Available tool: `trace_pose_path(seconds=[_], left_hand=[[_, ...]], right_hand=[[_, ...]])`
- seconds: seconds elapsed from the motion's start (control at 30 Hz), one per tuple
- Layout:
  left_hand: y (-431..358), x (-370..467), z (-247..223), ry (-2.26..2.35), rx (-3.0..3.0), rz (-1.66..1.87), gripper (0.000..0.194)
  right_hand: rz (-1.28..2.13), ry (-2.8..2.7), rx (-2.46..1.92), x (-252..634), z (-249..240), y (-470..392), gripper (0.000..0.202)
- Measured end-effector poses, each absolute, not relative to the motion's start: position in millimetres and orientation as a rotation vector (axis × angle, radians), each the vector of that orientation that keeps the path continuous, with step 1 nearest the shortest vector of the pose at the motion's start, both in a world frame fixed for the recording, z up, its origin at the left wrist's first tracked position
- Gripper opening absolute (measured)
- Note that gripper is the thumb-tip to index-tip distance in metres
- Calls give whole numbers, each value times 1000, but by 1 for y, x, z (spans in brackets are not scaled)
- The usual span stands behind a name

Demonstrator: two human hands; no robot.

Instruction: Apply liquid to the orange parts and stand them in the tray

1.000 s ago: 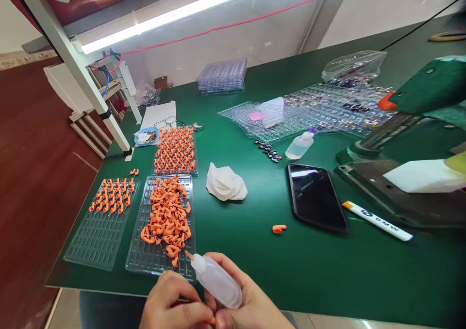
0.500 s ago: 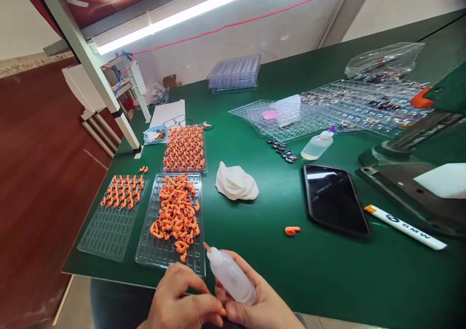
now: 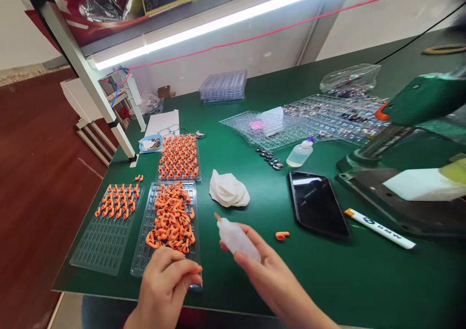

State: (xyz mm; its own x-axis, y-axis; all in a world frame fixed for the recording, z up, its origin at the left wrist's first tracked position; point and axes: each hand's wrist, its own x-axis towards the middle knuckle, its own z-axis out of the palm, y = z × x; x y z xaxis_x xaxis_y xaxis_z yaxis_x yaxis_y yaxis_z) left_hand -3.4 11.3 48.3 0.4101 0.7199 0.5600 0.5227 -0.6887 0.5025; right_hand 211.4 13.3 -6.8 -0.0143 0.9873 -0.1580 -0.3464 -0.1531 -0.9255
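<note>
While L hand [image 3: 165, 283] pinches orange part [image 3: 198, 269], R hand [image 3: 271, 275] grips bottle [image 3: 236, 239].

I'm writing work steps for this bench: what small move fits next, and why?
Probably bring the small translucent squeeze bottle in the right hand to the small orange plastic piece pinched by the left hand: the nozzle points left, apart from the piece.

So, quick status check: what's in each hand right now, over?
Right hand holds a small squeeze bottle, tip up-left. Left hand pinches an orange piece over the near tray. White cloth and phone lie beyond.
</note>
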Motion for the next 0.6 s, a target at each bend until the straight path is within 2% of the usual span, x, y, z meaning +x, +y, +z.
trace_pose_path(seconds=[0.1, 0.23, 0.33, 0.43, 0.6], left_hand=[[26, -7, 54, 1171, 2497, 1152, 18], [36, -9, 55, 1235, 2574, 1173, 21], [36, -9, 55, 1230, 2602, 1187, 19], [32, -8, 58, 1230, 2597, 1202, 16], [25, -4, 68, 1201, 2638, 1224, 16]], right_hand=[[1215, -1108, -1224, 233, -13, 36, 48], [1009, -1435, -1364, 250, -24, 45, 36], [934, -1676, -1368, 269, -29, 45, 34], [842, -1888, -1305, 295, -31, 61, 51], [461, -1958, -1351, 306, -37, 127, 28]])
